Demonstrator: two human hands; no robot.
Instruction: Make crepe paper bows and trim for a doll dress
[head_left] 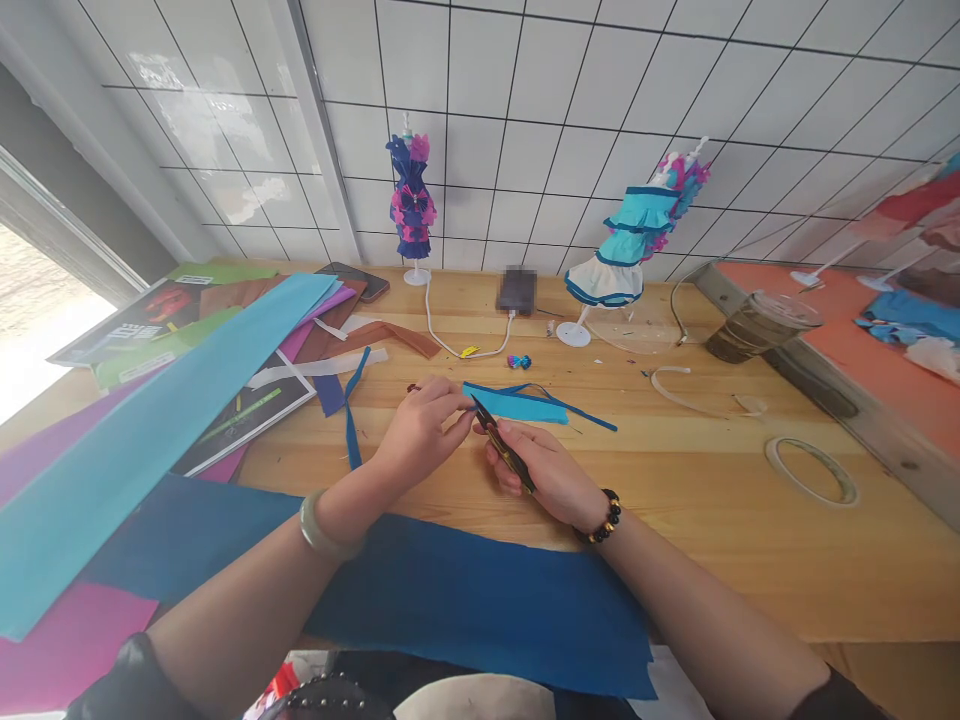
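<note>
the right hand (pixel 544 465) is closed around a pair of dark scissors (pixel 514 460), blades aimed toward eleven o'clock. their tips meet the fingertips of the left hand (pixel 426 420), which are drawn together; whether a scrap is pinched there cannot be told, since anything so small is hidden. a light-blue strip (pixel 525 407) lies just beyond the hands toward one o'clock, with a narrow dark-blue ribbon (pixel 589 413) running partly across it and trailing off toward three o'clock.

for fine work this close to the skin, the person would do well to keep the left fingertips behind the blade line, hold any material taut, and take short snips with the very tips. steadying the wrists would likely help.

the strip looks thin and smooth, perhaps crepe or fabric, and straight-edged; the ribbon is slim and slightly curled. at six o'clock a broad dark-blue sheet (pixel 480 600) spreads flat, matte, under the forearms. a long pale-blue length (pixel 180 430) slants over other sheets at nine o'clock. near one o'clock sits a tiny multicoloured bow (pixel 519 362), and between three and four o'clock a hollow pale ring (pixel 851 490) rests on the grained wooden table (pixel 697 540).
</note>
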